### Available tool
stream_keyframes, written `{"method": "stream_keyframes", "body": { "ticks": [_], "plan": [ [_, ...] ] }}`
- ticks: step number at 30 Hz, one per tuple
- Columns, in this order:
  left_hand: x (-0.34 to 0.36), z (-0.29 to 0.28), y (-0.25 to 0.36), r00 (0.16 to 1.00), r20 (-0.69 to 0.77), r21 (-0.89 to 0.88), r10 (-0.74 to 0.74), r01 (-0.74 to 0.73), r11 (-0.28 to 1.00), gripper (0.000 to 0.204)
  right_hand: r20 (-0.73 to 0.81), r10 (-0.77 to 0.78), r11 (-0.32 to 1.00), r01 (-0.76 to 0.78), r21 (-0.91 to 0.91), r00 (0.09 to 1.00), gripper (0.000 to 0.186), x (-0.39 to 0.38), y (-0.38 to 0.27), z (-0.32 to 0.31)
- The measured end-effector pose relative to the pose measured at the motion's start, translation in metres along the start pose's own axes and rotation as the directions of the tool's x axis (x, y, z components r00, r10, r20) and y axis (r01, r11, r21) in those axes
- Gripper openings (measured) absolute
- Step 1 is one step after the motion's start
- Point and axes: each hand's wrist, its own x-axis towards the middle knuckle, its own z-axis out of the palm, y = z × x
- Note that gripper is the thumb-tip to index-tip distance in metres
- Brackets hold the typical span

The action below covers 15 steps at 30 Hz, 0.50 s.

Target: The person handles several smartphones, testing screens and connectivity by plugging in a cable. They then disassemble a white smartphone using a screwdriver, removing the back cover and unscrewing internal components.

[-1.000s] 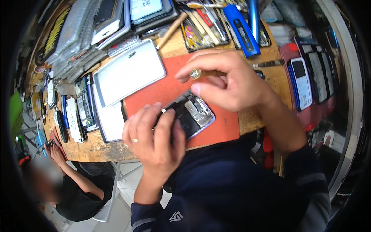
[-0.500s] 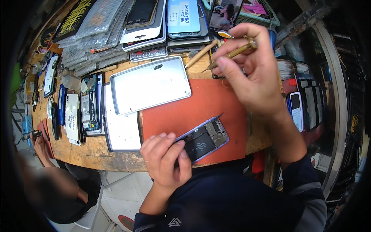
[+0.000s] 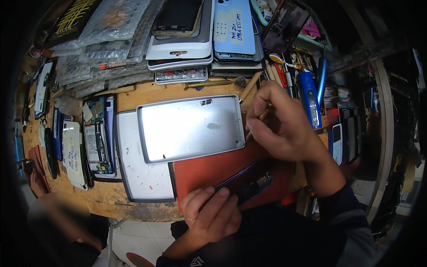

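An opened phone, its inside now mostly in shadow, lies tilted over the red mat. My left hand grips its left end, fingers curled over the edge. My right hand is closed in a pinch beside the right end of a shallow silver tray. Between its fingers shows part of a brass-coloured screwdriver, mostly hidden by the hand. The screwdriver's tip seems close to the tray's lower right corner. Several tiny dark parts are scattered in the tray.
A white tray lies partly under the silver one. Left are opened phones and a white phone back. Behind stand bubble-wrap packs, stacked phones and another brass screwdriver. A co-worker's hand is far left.
My right hand has come down with the screwdriver, from above the bench to the tray's right corner. My left hand still holds the phone. The view has shifted and darkened.
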Motion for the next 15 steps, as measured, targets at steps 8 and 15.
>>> {"method": "stream_keyframes", "body": {
  "ticks": [8, 15],
  "plan": [
    [0.000, -0.007, 0.001, 0.999, 0.052, 0.000, -0.004, 0.004, 1.000, 0.019, -0.369, -0.031, 0.897, 0.189, 0.399, 0.929, 0.025, -0.003, 0.019, 0.011],
    [0.001, -0.011, 0.005, 0.993, 0.121, 0.084, 0.013, -0.024, 0.996, 0.020, -0.266, 0.014, 0.977, 0.043, 0.207, 0.964, 0.031, -0.007, 0.028, 0.006]
  ]
}}
